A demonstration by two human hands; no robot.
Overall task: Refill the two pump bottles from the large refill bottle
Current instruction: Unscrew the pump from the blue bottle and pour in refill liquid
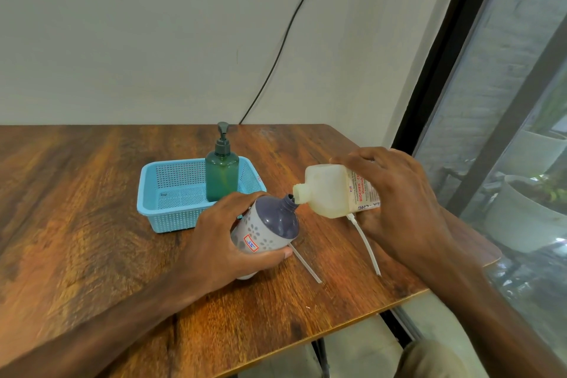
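The left hand (224, 236) is wrapped round the grey pump bottle (270, 221). Its thumb (277, 255) lies along the near side and its fingers curl over the far side. The left arm (107, 325) comes in from the bottom left, stretched out long. The right hand (395, 193) grips the white refill bottle (328, 190) from above, fingers bent over its top. The right arm (491, 301) comes in from the bottom right. The two hands are near each other but do not touch.
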